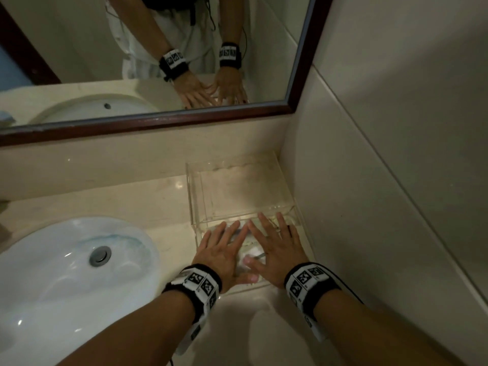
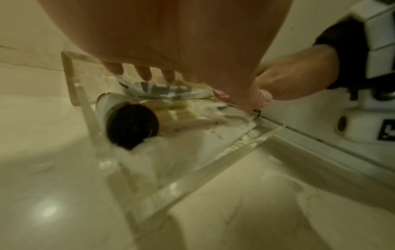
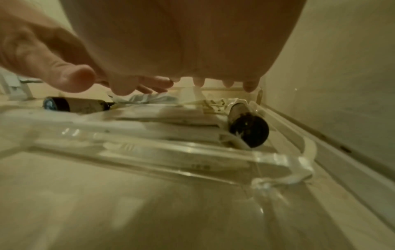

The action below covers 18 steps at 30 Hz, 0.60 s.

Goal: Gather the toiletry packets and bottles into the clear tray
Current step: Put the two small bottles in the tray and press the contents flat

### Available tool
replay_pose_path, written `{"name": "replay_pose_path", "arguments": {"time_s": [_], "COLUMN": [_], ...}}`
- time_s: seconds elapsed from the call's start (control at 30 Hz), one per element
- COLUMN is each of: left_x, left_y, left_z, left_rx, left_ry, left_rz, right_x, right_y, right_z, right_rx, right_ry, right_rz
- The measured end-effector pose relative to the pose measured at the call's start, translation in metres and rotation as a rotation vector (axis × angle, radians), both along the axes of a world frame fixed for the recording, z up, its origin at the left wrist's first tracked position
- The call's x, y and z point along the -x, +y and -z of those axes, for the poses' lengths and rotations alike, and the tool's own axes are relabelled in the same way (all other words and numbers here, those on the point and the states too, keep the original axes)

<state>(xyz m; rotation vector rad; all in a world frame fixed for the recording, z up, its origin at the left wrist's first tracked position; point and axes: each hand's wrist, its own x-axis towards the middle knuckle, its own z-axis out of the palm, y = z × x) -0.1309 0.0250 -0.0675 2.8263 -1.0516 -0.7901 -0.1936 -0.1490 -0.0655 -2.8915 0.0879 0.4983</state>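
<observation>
My left hand (image 1: 220, 256) and my right hand (image 1: 277, 250) lay side by side, palms down, fingers straight and spread, over the near half of the clear acrylic tray (image 1: 194, 207). Neither hand gripped anything; the thumbs crossed just above the tray's near wall, and whether the palms actually pressed on the contents I could not tell.

The tray stood at the far right corner of the cream marble counter (image 1: 105, 204), its right wall just beside the tiled side wall (image 1: 396, 128) and its far wall near the backsplash under the dark-framed mirror (image 1: 169, 120). The far half of the tray showed only its bare bottom.

Under my hands, the toiletries were inside the tray. A small pale bottle with a dark round cap (image 2: 130, 126) lay on its side along the tray's left wall, cap toward the near edge. A second small bottle with a dark cap (image 3: 245, 125) lay on its side near the right wall. Between them lay flat white packets (image 3: 162, 116), and a crinkled grey-and-white striped sachet (image 2: 158, 88) sat just below my left fingertips (image 2: 145, 75).

The white oval basin (image 1: 66, 273) with its metal drain (image 1: 99, 256) was sunk into the counter's left part, well apart from the tray.
</observation>
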Motion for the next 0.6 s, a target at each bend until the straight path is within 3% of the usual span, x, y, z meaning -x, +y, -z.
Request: {"name": "replay_pose_path", "arguments": {"time_s": [0.6], "left_x": [-0.007], "left_y": [0.000], "left_z": [0.030], "left_rx": [0.008], "left_ry": [-0.075], "left_rz": [0.070], "right_x": [0.001], "right_y": [0.001], "right_z": [0.044], "right_rx": [0.060], "right_ry": [-0.123], "right_rz": [0.002]}}
